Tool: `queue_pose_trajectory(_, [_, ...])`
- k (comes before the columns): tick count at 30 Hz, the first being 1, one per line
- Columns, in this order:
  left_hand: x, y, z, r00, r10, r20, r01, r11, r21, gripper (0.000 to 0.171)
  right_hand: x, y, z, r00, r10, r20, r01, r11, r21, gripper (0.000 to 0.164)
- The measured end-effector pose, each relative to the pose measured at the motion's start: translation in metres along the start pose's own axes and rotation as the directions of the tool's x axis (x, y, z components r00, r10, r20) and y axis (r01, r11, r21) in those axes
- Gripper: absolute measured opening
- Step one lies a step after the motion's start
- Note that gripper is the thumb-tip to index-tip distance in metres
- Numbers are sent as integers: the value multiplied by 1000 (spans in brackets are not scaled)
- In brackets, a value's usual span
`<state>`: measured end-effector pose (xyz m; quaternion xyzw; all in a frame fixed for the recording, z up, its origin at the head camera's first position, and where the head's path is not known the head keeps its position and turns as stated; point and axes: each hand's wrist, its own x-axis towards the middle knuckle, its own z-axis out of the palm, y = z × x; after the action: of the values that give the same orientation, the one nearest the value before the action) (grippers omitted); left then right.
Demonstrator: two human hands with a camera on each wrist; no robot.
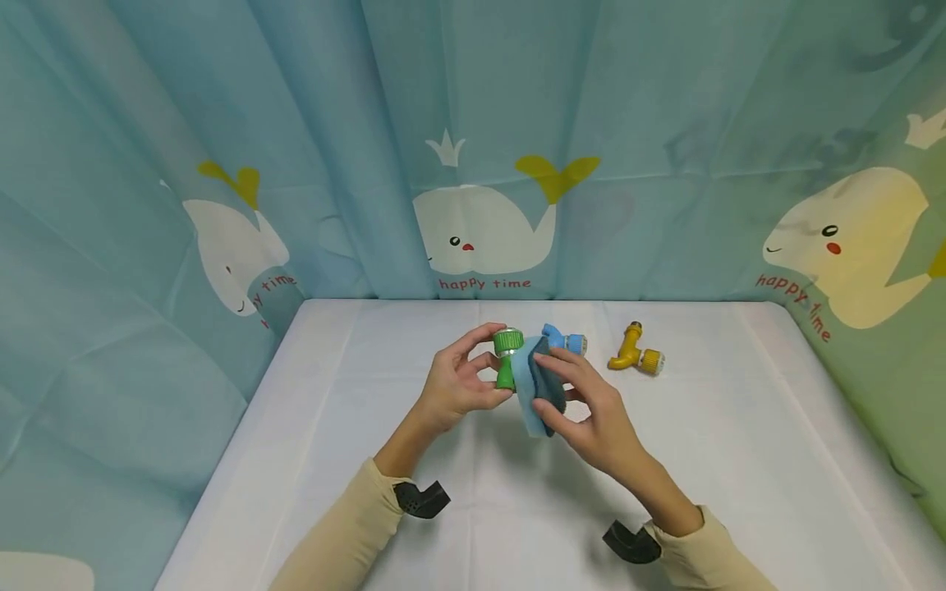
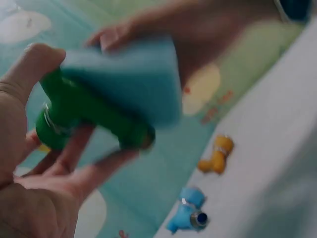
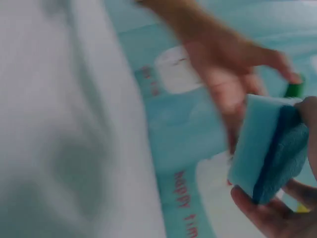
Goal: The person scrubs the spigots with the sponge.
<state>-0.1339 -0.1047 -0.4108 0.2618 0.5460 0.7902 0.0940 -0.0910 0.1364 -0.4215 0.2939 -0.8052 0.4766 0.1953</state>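
Above the table, my left hand grips a green faucet between thumb and fingers, its ridged knob up. My right hand pinches a two-layer sponge, light blue on one side and dark blue on the other. The light blue face of the sponge lies against the green faucet in the left wrist view. Seen from the right wrist, the sponge hides most of the faucet, and only a bit of green shows past it.
A blue faucet lies on the white table behind the sponge, partly covered by it. To its right lies a yellow faucet. A blue curtain with printed whales hangs along the table's back and sides.
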Motion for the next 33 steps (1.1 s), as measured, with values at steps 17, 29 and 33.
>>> queue_pose_trajectory(17, [-4,1,-3,999,23,-26,-23,1000,15,86,6,-2,11,994,-73,-80,66,994,-85,57])
queue_pose_trajectory(29, [-10,-2,-7,996,8,-94,-6,1000,19,81,5,1,14,987,-157,-32,148,970,-194,42])
queue_pose_trajectory(33, [-11,-1,-5,989,13,-146,-10,1000,23,79,5,-2,19,986,-168,-1,165,969,-185,42])
